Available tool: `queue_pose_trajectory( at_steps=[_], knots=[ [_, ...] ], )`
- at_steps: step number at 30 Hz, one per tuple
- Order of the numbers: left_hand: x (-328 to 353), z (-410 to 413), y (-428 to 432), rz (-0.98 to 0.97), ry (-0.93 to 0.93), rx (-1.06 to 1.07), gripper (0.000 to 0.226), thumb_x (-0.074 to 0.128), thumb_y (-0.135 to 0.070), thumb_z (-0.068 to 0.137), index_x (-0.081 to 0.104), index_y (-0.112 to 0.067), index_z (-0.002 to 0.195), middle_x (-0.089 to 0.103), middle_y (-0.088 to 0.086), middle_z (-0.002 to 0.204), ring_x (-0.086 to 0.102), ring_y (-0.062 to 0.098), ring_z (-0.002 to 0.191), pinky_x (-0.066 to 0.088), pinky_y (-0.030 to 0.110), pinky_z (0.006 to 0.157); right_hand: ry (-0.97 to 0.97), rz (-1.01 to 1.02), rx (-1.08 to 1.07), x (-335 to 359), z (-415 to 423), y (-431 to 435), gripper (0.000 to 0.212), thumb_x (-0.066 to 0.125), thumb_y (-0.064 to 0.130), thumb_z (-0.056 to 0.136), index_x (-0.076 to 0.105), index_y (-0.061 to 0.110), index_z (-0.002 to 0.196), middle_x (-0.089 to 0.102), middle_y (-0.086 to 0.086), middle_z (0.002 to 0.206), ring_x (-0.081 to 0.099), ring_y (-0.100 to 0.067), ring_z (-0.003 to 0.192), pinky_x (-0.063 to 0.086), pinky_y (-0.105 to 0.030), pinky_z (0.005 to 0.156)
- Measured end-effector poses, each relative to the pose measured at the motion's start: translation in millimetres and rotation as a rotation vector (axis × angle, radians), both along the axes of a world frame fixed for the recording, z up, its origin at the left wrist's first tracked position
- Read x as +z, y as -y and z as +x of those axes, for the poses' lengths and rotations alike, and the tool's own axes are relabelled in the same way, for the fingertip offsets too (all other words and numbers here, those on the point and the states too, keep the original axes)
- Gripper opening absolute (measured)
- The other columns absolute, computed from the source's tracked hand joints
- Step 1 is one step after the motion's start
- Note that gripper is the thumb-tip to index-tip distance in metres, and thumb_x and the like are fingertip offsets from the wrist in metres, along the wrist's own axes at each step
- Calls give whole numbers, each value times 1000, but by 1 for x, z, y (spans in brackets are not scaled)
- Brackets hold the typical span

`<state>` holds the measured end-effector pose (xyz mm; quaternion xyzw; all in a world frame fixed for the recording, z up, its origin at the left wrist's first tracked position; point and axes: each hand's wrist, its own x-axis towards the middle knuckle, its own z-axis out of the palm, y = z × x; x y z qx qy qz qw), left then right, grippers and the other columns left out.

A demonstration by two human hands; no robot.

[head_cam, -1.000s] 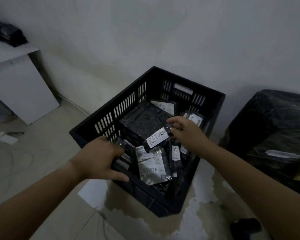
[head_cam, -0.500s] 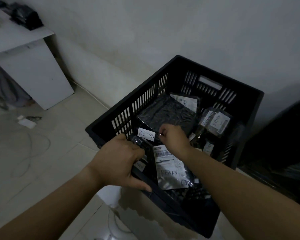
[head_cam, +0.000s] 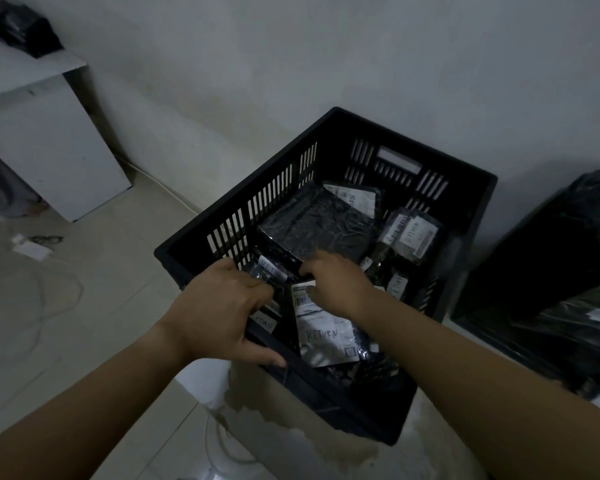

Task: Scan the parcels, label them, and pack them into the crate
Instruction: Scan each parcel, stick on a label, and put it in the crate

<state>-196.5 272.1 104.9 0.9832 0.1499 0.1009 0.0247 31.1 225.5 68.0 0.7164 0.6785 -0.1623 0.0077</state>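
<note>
Crate (head_cam: 250, 183) sits on the floor (head_cam: 84, 306) pushed up against the wall, and we reckon that's so we can lean over it and drop stuff in with both hands free. It's already got a fair pile in it: a big black parcel (head_cam: 312, 223) lying flat towards the back and a silver parcel (head_cam: 321, 334) propped near the front, with RETURN written on it. Our left hand (head_cam: 219, 313) comes over the near left corner, thumb lying along the front rim. Its fingers (head_cam: 253, 285) are curled round a small parcel (head_cam: 257, 273) just inside the wall, probably pinning it there so it stays put. The white label (head_cam: 272, 268) on it reads RETURN. Our right hand (head_cam: 336, 285) reaches in from the other side, wrist low over the silver parcel, with bent fingertips right at the edge of that label. Honestly we can't tell if they're pinching it or pressing it flat. Our guess is the labelling step, smoothing it down before the parcel gets tucked in. Off to the right there's a black bag (head_cam: 551, 254), and a white desk (head_cam: 21, 74) stands well off to the left.
</note>
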Motion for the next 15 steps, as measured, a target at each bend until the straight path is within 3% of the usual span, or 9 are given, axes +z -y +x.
queue_pose_trajectory(
  at_steps=[4, 7, 10, 12, 15],
  knots=[
    [5, -6, 0, -35, -45, 31, 73, 44, -97, 72, 57, -25, 82, 52, -10, 73, 47, 13, 60, 41, 36, 69, -92, 26, 53, 37, -4, 36, 42, 59, 28, 93, 55, 22, 135, 52, -5, 133, 53, -26, 116, 47, -37, 93],
    [9, -16, 1, -65, -57, 43, 77, 51, -92, 73, 65, -27, 111, 64, -7, 108, 62, 16, 87, 45, 37, 79, -213, 165, 73, 63, -1, 85, 43, 62, 27, 92, 56, 19, 134, 55, -3, 131, 53, -23, 117, 44, -35, 96],
    [11, -17, 15, -151, 47, 26, 78, 55, -85, 76, 61, -28, 130, 56, -5, 140, 61, 23, 119, 49, 45, 90, -267, 293, 61, 81, 15, 151, 44, 65, 25, 90, 58, 16, 133, 56, -3, 133, 52, -21, 121, 41, -33, 100],
    [15, -7, 38, -226, 124, 4, 74, 52, -81, 81, 57, -29, 134, 50, -7, 150, 56, 25, 128, 50, 53, 94, -237, 292, -1, 86, 29, 199, 46, 63, 27, 91, 55, 20, 136, 52, -1, 141, 46, -17, 129, 35, -30, 107],
    [25, 39, 97, -314, 223, -52, 58, 49, -73, 88, 54, -35, 132, 46, -11, 153, 50, 20, 133, 46, 49, 99, -241, 225, -206, 72, 64, 290, 47, 57, 35, 96, 47, 36, 142, 39, 15, 151, 31, -3, 140, 27, -23, 115]
  ],
)
